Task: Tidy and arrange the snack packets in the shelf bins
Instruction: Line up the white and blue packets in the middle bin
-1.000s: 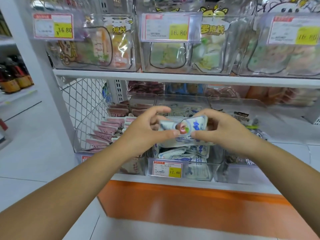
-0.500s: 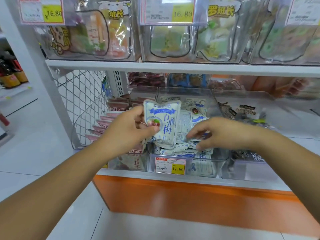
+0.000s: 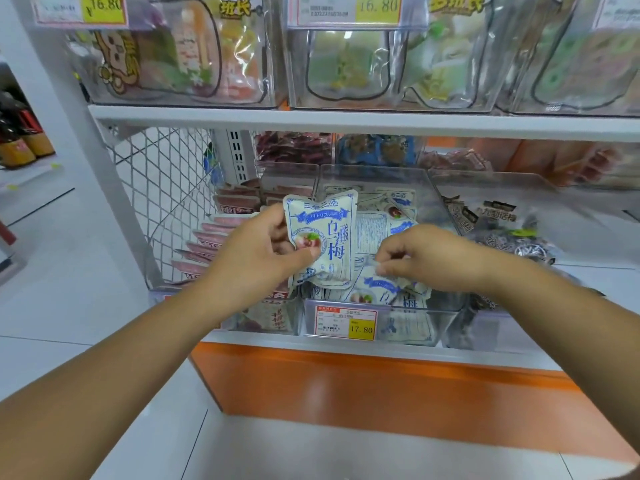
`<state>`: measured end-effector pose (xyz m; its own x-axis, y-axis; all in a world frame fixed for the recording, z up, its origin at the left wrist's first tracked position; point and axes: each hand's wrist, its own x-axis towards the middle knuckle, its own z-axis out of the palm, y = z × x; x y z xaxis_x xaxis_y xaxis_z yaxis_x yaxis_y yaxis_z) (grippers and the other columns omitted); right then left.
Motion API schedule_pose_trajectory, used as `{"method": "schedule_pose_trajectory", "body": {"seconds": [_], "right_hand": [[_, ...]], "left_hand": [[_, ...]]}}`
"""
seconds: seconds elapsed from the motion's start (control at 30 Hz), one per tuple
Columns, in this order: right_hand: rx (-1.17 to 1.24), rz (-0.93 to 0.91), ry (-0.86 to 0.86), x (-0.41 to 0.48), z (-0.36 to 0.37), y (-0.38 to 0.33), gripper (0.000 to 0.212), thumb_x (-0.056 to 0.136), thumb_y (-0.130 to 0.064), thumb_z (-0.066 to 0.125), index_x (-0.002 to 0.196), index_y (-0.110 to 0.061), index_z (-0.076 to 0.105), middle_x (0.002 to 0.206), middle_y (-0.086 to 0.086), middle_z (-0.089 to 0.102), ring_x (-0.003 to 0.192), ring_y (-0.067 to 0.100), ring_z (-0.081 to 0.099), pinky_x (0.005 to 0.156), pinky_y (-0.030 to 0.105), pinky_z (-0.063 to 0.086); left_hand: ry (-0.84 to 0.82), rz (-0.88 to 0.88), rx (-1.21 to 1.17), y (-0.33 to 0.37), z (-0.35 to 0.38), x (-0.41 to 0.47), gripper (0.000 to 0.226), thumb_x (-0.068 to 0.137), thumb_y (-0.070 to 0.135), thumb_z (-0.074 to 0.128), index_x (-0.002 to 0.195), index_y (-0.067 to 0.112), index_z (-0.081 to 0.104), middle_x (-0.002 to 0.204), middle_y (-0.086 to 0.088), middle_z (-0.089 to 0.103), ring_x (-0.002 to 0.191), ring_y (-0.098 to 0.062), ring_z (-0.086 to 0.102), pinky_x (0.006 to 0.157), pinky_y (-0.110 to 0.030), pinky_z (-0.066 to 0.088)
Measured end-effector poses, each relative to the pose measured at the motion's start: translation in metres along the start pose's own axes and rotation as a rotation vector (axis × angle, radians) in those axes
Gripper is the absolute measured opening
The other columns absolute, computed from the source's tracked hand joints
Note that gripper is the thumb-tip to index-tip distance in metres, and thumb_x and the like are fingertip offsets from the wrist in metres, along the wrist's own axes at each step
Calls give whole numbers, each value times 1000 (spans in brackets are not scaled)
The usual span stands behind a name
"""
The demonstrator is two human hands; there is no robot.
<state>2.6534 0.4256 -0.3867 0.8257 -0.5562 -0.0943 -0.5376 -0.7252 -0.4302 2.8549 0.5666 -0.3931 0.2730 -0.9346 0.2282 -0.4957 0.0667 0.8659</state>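
Packet: the white-and-blue packet (image 3: 322,237) stood upright over the middle bin (image 3: 374,174), toward its 8 o'clock corner.
Left hand: the left hand (image 3: 259,251) pinched it from 9 o'clock.
Right hand: the right hand (image 3: 429,258), at the packet's 3 o'clock, pinched a loose packet (image 3: 377,285).
Progress: about midway, I'd say, as the heap lay jumbled.
Around: pink packets (image 3: 207,244) at 9 o'clock, dark packets (image 3: 502,230) at 3, and the shelf (image 3: 346,123) low overhead.

Between the upper shelf (image 3: 346,121) and the middle bin (image 3: 372,173) I have open room to reach in from the front. Wire mesh (image 3: 162,202) walls off the left end; loose white packets (image 3: 372,230) crowd the bin.
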Motion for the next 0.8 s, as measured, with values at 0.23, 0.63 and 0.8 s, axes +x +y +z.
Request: {"method": "schedule_pose_trajectory", "body": {"seconds": [0.23, 0.63, 0.8], "right_hand": [[-265, 8, 88, -12, -10, 0, 23, 98, -36, 50, 75, -33, 47, 67, -8, 54, 62, 6, 47, 57, 26, 37], [-504, 2, 119, -31, -27, 1, 10, 99, -38, 45, 89, -34, 47, 68, -15, 51, 62, 0, 44, 59, 28, 33], [-463, 45, -117, -35, -11, -1, 7, 93, -40, 53, 88, -35, 54, 88, -13, 64, 75, 6, 55, 68, 25, 44]], "left_hand": [[-41, 31, 35, -1, -2, -2, 28, 84, 24, 73, 103, 39, 59, 99, 19, 70, 93, -26, 63, 82, -31, 52], [-200, 145, 332, 4, 35, 3, 38, 84, 24, 73, 103, 40, 45, 83, 5, 65, 70, -8, 59, 64, -30, 49], [-255, 90, 397, 13, 32, 10, 41, 78, 33, 78, 107, 28, 50, 84, 4, 60, 67, -5, 55, 57, -17, 40]]}}
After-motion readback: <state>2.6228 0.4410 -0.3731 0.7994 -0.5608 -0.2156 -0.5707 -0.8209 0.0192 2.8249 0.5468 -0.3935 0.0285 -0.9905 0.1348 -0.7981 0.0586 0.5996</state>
